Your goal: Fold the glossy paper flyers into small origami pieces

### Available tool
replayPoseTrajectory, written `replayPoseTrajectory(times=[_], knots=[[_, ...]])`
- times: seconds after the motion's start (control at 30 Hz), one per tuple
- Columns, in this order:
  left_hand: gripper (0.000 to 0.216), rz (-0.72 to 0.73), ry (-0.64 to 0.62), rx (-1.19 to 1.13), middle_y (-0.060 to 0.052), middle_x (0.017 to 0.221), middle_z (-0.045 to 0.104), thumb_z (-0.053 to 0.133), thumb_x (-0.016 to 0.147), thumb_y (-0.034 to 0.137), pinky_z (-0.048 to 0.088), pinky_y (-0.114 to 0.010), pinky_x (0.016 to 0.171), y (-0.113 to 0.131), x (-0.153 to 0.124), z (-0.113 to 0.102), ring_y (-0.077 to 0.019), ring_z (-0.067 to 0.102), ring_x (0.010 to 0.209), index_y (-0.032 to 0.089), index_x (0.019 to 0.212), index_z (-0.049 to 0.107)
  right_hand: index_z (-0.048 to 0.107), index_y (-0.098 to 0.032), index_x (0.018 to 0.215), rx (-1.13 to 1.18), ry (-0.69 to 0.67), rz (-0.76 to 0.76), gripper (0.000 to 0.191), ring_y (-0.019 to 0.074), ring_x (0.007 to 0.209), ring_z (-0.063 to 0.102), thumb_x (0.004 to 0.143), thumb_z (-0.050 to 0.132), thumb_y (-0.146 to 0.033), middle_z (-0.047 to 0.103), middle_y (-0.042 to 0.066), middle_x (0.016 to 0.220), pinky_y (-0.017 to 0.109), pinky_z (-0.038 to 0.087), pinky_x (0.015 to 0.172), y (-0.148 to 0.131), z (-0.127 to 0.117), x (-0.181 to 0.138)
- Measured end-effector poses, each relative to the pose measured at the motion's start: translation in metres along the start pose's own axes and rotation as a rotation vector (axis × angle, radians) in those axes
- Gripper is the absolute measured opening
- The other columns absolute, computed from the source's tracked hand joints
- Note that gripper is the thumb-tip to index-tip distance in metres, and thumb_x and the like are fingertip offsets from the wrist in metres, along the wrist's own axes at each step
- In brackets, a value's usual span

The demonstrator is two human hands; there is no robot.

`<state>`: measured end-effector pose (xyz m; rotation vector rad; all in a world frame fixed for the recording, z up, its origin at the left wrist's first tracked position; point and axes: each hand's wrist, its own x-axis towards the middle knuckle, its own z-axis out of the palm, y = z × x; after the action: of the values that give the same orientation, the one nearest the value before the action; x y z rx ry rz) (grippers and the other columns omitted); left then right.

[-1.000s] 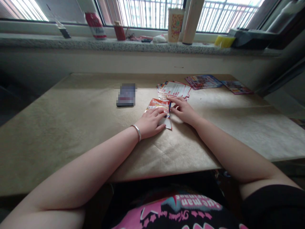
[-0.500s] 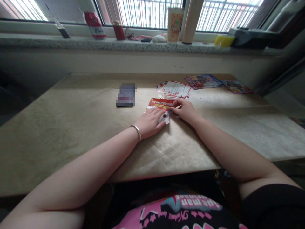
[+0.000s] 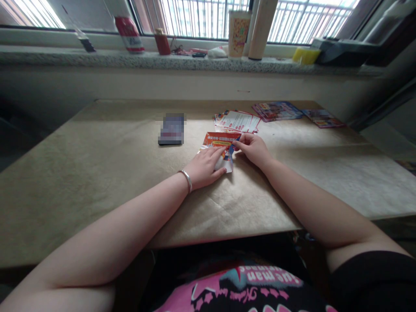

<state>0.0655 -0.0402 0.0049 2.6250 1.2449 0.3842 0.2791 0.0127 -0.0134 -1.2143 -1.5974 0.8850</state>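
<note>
A printed paper flyer (image 3: 218, 138), orange-red at the top with white lettering and a white lower part, lies on the table in front of me. My left hand (image 3: 208, 164) rests flat across its lower left, fingers stretched out over the print. At the flyer's right edge my right hand (image 3: 251, 149) pinches the paper between thumb and fingers, and that edge is bent up. Just behind it lies a fanned stack of white and red leaflets (image 3: 238, 121). My left palm hides part of the flyer.
A blurred-out dark flat object (image 3: 172, 129) lies left of the flyer on the table (image 3: 113, 173). Colourful leaflets (image 3: 277, 110) and another leaflet pile (image 3: 323, 118) are at the back right. The windowsill (image 3: 195, 63) holds a red can (image 3: 129, 34), a patterned cup (image 3: 238, 34) and a yellow sponge-like block (image 3: 305, 55).
My right hand has shifted slightly, and the right side of the flyer has opened out, showing more of its printed top. My left hand stays nearly where it was.
</note>
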Motion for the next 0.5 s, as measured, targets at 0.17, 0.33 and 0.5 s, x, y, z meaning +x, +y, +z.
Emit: replayPoseTrajectory(times=[0.17, 0.33, 0.5], knots=[[0.081, 0.019, 0.000, 0.005, -0.016, 0.156, 0.030, 0.054, 0.086, 0.052, 0.021, -0.047, 0.122, 0.000, 0.000, 0.000, -0.0304, 0.027, 0.145, 0.013, 0.151, 0.026, 0.042, -0.022, 0.061, -0.162, -0.017, -0.069, 0.038, 0.0118, 0.054, 0.047, 0.077, 0.065, -0.049, 0.052, -0.003, 0.056, 0.027, 0.039, 0.054, -0.006, 0.000, -0.007], [0.102, 0.057, 0.017, 0.009, -0.018, 0.160, 0.019, 0.063, 0.078, 0.060, 0.020, -0.048, 0.122, -0.004, 0.000, 0.003, -0.0321, 0.019, 0.148, 0.013, 0.155, 0.015, 0.050, -0.021, 0.066, -0.398, -0.020, -0.144, 0.025, 0.0128, 0.058, 0.050, 0.079, 0.063, -0.037, 0.058, -0.001, 0.063, 0.028, 0.038, 0.057, -0.016, 0.001, -0.012], [0.108, 0.076, 0.059, 0.027, -0.019, 0.161, 0.016, 0.064, 0.075, 0.063, 0.016, -0.050, 0.122, -0.007, -0.001, 0.005, -0.0338, 0.016, 0.149, 0.013, 0.155, 0.011, 0.052, -0.020, 0.066, -0.342, -0.065, -0.135, 0.020, 0.0129, 0.059, 0.052, 0.073, 0.068, -0.031, 0.059, -0.002, 0.062, 0.027, 0.041, 0.057, -0.016, 0.001, -0.013]])
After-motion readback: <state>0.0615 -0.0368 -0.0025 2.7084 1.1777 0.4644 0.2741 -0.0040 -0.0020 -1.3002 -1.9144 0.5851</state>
